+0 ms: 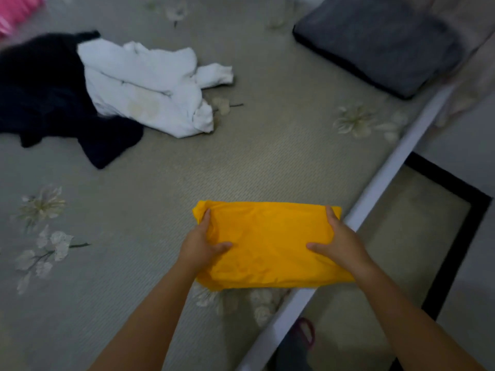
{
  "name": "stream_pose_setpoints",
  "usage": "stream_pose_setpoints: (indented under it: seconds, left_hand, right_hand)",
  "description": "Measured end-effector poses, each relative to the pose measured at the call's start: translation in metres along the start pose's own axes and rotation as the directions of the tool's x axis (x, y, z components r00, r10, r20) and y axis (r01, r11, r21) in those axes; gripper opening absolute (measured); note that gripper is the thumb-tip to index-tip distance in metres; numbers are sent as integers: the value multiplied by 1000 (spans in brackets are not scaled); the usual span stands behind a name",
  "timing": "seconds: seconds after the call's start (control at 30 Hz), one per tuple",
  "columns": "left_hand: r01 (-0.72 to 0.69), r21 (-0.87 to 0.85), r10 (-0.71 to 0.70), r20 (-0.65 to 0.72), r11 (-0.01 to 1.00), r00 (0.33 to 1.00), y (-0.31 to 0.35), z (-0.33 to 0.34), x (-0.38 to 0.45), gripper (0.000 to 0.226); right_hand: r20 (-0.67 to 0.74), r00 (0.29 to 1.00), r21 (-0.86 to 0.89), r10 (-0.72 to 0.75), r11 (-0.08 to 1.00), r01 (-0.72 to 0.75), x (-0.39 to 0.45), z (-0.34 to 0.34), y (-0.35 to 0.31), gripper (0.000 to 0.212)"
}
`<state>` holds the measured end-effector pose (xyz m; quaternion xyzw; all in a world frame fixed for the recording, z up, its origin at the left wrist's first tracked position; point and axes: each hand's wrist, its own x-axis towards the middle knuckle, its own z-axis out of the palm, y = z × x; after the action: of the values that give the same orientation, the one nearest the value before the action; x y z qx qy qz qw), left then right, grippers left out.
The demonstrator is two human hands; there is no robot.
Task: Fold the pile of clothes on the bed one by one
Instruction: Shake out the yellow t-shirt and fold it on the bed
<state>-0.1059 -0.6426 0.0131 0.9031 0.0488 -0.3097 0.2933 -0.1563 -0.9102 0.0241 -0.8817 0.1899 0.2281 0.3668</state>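
A grey-green floral bedsheet [166,183] covers the bed; a dark-bordered rug [455,199] lies on the floor beside it. Left hand [199,246] and right hand [341,242] grip the folded yellow fabric garment [270,245] near the bed's edge. A crumpled white garment [150,89], black garment [45,95] and grey cushion [380,41] lie well beyond.

the folded yellow fabric bundle [270,245] lies on the flower-printed grey bedsheet of the bed [166,183], near its right edge and closest to the person. the left hand [203,243] holds the bundle's left end and the right hand [338,241] its right end. farther away and to the left lies the crumpled white garment [150,89], partly on top of the black garment [45,95] to its left. a pink cloth [16,12] sits in the far left corner. the dark grey folded blanket [380,41] rests at the far right. right of the bed, on the floor, lies the black-bordered beige mat [401,236].
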Motion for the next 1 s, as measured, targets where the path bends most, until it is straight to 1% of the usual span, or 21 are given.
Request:
stream_pose_setpoints:
  seconds: [0.1, 0.2, 0.33, 0.43, 0.57, 0.73, 0.87, 1.0]
  left_hand:
    - [-70, 90, 72, -16, 993, 997, 77, -3, 5, 105]
    - [-155, 156, 161, -27, 976, 987, 156, -8, 6, 110]
    - [-285, 215, 305, -68, 934, 950, 256, -19, 4, 112]
    - [-351, 247, 380, -82, 903, 921, 317, -28, 8, 113]
    - [-436, 255, 467, -74, 863, 881, 384, -38, 22, 113]
    - [-487, 283, 524, -68, 826, 849, 450, -52, 61, 113]
    - [-505, 269, 539, -67, 820, 839, 495, -74, 117, 113]
    - [-494, 286, 530, -63, 821, 845, 528, -93, 179, 111]
  right_hand:
    - [-76, 997, 29, 11, 1000, -9, -8, -72, 12, 101]
    - [-192, 981, 48, 27, 999, -18, -20, -138, 21, 101]
    - [-367, 930, 130, 11, 991, 39, -29, -217, 29, 103]
    - [-449, 893, 84, 28, 996, 11, -32, -270, 34, 104]
    - [-492, 870, 38, 29, 999, -12, -26, -324, 36, 105]
    - [-542, 840, 32, 39, 999, -25, 11, -377, 36, 104]
    - [-551, 832, 2, 61, 997, -71, 63, -422, 19, 103]
    - [-539, 839, -2, 71, 996, -86, 123, -456, -1, 102]
